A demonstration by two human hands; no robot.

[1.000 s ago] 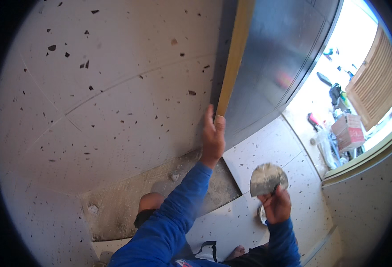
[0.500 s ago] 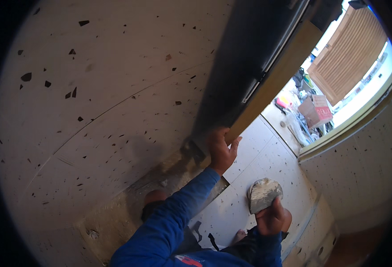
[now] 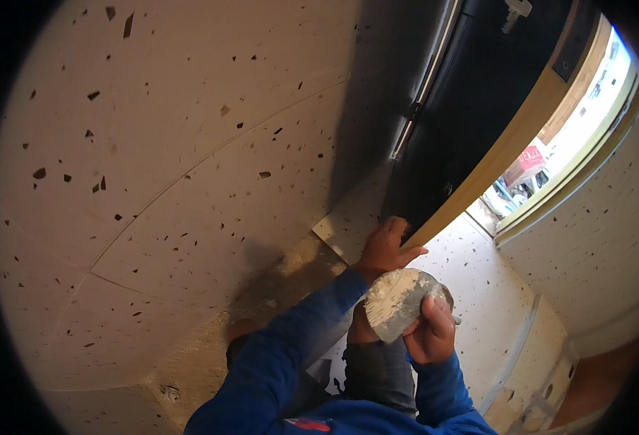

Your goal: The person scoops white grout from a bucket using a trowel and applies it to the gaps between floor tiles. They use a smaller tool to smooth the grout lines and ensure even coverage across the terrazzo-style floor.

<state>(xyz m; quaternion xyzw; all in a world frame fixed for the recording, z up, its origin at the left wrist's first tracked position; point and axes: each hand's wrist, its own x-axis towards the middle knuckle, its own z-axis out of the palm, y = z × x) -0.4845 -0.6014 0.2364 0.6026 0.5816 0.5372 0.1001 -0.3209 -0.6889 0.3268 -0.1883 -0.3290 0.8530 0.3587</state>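
Disc (image 3: 393, 308), crusted pale, sits grasped in the right hand (image 3: 432, 333), thumb on top, just bodyward of the left hand (image 3: 388, 250). The left one, nearer the door (image 3: 472, 109), hooks its fingers there; the door's long edge (image 3: 506, 154) runs up and rightward.

Door (image 3: 472, 109) between wall (image 3: 189, 145) (left) and doorway (image 3: 567, 163); box (image 3: 526, 165) beyond doorway.

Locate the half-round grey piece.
In the head view, the half-round grey piece is right of centre in the lower half, held by the right hand, just below the left hand.
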